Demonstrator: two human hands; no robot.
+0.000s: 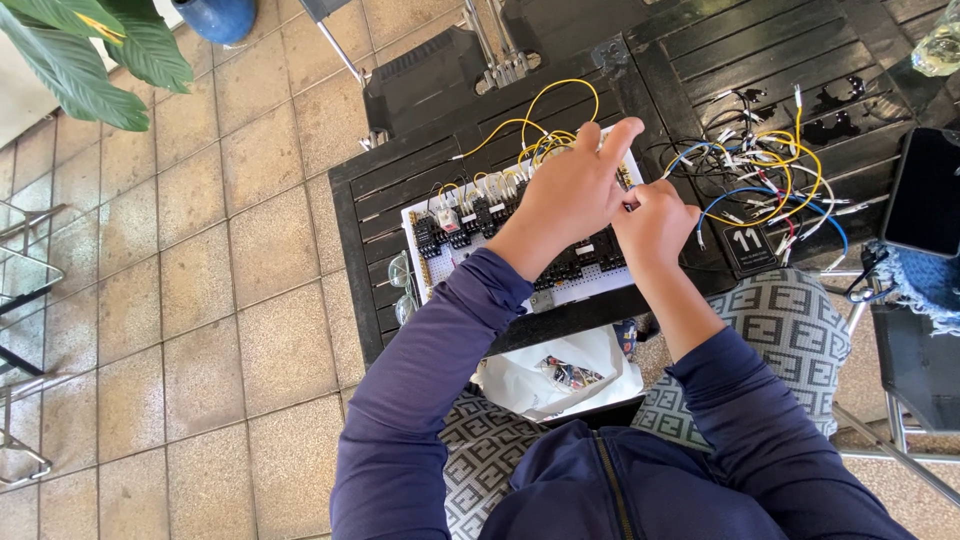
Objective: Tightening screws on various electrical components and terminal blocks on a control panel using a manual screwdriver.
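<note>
**Both hands on the breadboard**

From the head view I see the left hand (575,190) lying over the white breadboard (455,255), fingers spread loosely and the index finger stretched out toward the board's far edge. I cannot tell whether it grips anything beneath the palm. The right hand (655,222) sits just beside it, touching it at the thumb side, with fingers curled in tight as if pinching something small at the board's right end; what it pinches is hidden from me.

The breadboard rests on the dark slatted surface (700,50), close to its near edge, and carries rows of black components and short yellow jumper wires (545,125) that loop up beyond the left hand. To the right of the hands lies a tangled pile of loose wires (770,170), yellow, blue, black and white, with a small black number card (748,245) at its near side. A dark phone (925,190) lies further right.

Below the surface's edge, on my lap, there is a white bag (560,375) with small parts inside. Green plant leaves (100,50) show at the upper left, above the tiled floor (200,300).
</note>
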